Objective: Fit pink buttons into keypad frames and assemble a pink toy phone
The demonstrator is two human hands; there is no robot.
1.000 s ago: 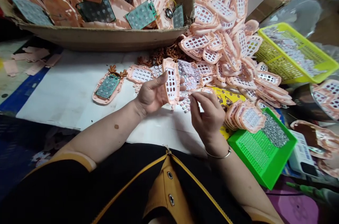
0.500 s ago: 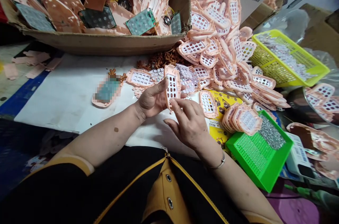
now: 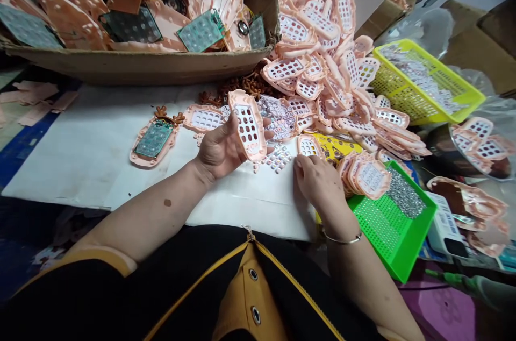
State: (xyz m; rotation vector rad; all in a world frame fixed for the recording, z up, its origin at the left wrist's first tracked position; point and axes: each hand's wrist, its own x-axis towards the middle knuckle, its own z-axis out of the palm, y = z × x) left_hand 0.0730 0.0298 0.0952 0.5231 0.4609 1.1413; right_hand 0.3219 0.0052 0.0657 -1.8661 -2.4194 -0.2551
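the shell point(image 3: 248, 126) is in the left hand point(image 3: 220, 150), raised over the white paper point(image 3: 242, 196), thumb at its left edge, fingers wrapped behind. the right hand point(image 3: 320, 179) is curled, fingertips down just by a second shell point(image 3: 308, 146); whether it grips anything, i cannot tell. keys point(image 3: 278, 159) lie between the hands. to the left sits a circuit board point(image 3: 153, 137); to the right, a green basket point(image 3: 407, 255); beyond, a heap point(image 3: 342, 75) of shells and a carton point(image 3: 161, 68).

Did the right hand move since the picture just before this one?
Yes. The bare right hand has moved rightward, away from the peach plastic shell with holes in the left hand, and nearer the green rectangular plastic basket.
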